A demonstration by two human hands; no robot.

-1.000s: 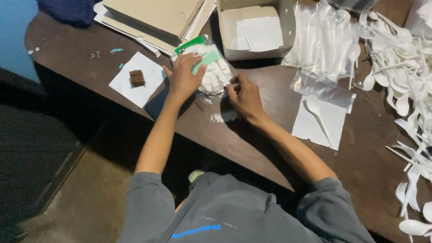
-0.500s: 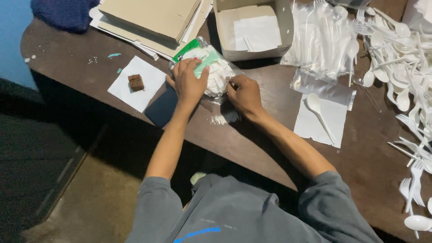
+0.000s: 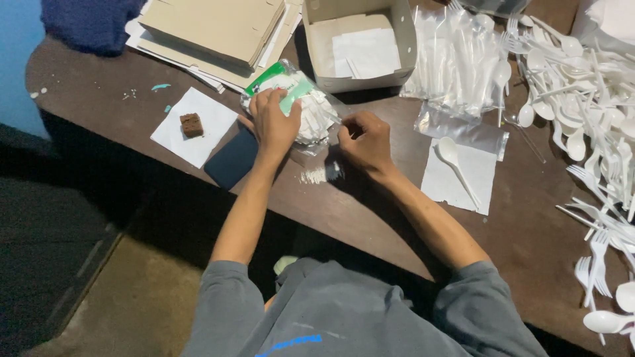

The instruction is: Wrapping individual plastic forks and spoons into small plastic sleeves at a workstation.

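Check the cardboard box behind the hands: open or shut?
Open: the cardboard box has no lid on, and white paper sheets show lying inside.

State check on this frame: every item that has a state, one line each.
Left hand: pressing down on the clear packet.
Right hand: fingers pinched at the packet's edge.
Clear packet: lying flat, full of white pieces; open or sealed, cannot tell.
Cardboard box: open, white paper inside.
White spoon: lying on a napkin.
Brown block: resting on white paper.
Dark phone: flat, screen off.
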